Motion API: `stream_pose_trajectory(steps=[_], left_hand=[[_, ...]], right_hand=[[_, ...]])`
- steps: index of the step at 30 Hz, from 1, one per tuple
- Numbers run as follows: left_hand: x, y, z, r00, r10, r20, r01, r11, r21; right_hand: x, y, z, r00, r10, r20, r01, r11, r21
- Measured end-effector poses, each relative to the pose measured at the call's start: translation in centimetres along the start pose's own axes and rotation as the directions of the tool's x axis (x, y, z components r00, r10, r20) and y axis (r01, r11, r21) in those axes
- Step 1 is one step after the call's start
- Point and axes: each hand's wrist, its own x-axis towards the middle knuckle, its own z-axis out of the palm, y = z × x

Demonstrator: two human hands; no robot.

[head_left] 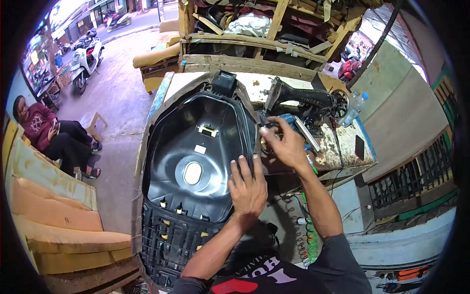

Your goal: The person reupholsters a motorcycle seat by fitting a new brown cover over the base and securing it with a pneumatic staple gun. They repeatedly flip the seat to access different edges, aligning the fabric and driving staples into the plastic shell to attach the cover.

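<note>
An upturned black motorcycle seat base (175, 137) lies on the worn bench (318, 159), dark cover material (148, 122) along its rim. My left hand (245, 188) rests on the base's right side, fingers out straight and slightly apart. Above it and to the right, my right hand (284, 144) is curled at the seat's upper right edge, thumb and forefinger close together; what they hold, if anything, is unclear. A blue staple gun (306, 130) lies beside that hand, partly hidden, below a black sewing machine (308, 100).
A plastic bottle (354, 110), a phone (359, 147), cables and coiled green hoses (311, 240) are at the right. A seated person (41, 122) is at left beside foam-covered furniture (58, 206). A wooden rack (230, 44) stands behind; a parked scooter (85, 63) is outside.
</note>
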Motion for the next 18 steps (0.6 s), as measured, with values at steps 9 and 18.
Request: stream_pose_trajectory(steps=[9,18], left_hand=[[-0.2,-0.1,-0.4,0.999,0.024,0.023,-0.02,0.988,-0.152],[-0.1,0.2,-0.1,0.998,0.034,0.046,-0.03,0.997,-0.073]], right_hand=[[0.7,5.8,2.4,0.995,-0.1,0.024,0.091,0.965,0.245],[5.6,12.3,5.3,0.958,-0.23,-0.174,0.086,0.803,-0.589]])
